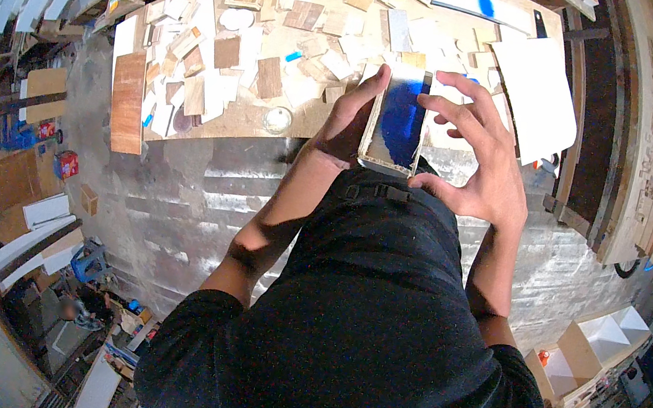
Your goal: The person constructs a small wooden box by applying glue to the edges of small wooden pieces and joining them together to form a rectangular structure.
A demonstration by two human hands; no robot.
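A narrow, shallow rectangular tray [399, 122] with pale wooden edges and a large deep-blue patch inside is held up in front of my body, above the near edge of the table. My left hand [346, 127] is wrapped around its left side, with the thumb up along the edge and the other fingers hidden beneath. Across the right side spans my right hand [490, 157]. One fingertip overlaps the tray's right edge and the thumb meets its near right corner, while the other fingers are bent and apart.
Wood offcuts [269, 77] and sample pieces cover the wooden table [220, 127]. A white board [533, 91] lies at the right, with a blue-spotted strip [483, 6] behind it. A round clear lid-like object [277, 119] is near the front edge. Open boxes [588, 349] stand lower right.
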